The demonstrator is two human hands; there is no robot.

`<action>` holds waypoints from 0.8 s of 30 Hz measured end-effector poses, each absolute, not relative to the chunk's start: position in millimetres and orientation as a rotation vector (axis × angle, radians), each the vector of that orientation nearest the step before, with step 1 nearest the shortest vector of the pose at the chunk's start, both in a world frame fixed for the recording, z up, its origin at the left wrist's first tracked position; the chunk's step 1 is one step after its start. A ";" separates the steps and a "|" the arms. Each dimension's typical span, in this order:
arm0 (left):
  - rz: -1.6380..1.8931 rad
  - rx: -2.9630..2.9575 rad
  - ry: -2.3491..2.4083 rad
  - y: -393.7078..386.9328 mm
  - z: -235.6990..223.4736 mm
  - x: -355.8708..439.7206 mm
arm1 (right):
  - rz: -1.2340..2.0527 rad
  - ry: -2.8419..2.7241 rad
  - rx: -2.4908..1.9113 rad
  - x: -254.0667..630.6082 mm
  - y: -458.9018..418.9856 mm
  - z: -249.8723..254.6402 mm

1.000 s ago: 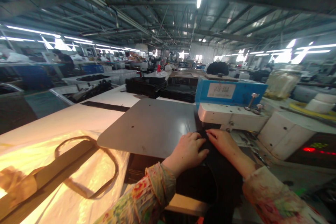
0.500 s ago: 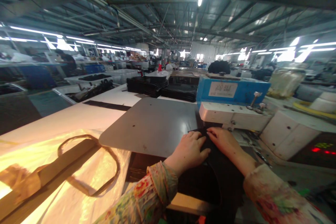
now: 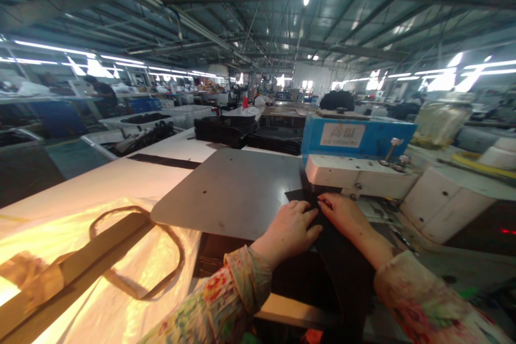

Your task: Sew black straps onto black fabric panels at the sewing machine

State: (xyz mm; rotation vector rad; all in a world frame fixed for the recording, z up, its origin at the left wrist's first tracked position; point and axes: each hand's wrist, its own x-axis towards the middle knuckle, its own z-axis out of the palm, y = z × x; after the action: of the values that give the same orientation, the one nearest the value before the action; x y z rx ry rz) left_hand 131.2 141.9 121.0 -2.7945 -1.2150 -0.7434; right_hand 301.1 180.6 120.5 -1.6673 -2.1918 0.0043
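"Black panel (image 3: pixel 344 252): how's it held?"

"Left hand (image 3: pixel 285 231) rests on it, fingers loosely bent; right hand (image 3: pixel 347 219) has fingertips nearly together, grip unclear. It's partly on the metal plate (image 3: pixel 237 188), by the sewing machine (image 3: pixel 334 171)."

"Handling?"

"Probably light, pliable; steady both edges."

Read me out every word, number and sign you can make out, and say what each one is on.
No text can be read for certain.
White label on the blue cover: printed lines, too blurred to read.
Dark panel at the right: small red lit marks, too small and blurred to read.
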 end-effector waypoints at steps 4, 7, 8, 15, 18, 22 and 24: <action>-0.732 -2.806 -1.205 141.8 121.6 131.4 | -0.006 -2.193 -1.664 300.6 180.7 120.1; -0.742 -2.810 -1.202 141.5 122.2 131.2 | -0.013 -2.188 -1.668 300.2 180.2 120.5; -0.745 -2.812 -1.198 141.5 122.2 131.2 | -0.012 -2.189 -1.671 300.1 179.9 120.6; -0.762 -2.813 -1.187 141.0 121.2 130.9 | -0.036 -2.184 -1.678 299.3 178.3 121.8; -0.766 -2.819 -1.184 140.2 122.2 130.2 | -0.036 -2.185 -1.672 298.6 177.6 123.1; -0.763 -2.818 -1.184 139.2 124.3 129.9 | -0.017 -2.189 -1.663 298.9 178.6 122.7; -0.757 -2.816 -1.189 138.9 124.7 130.0 | -0.012 -2.191 -1.664 299.7 179.9 121.5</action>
State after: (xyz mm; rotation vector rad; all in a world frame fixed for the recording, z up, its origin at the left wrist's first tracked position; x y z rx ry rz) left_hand 130.0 138.9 124.7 -2.8159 -1.1888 -0.7567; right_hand 299.7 179.9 121.5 -1.6642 -2.1907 -0.0116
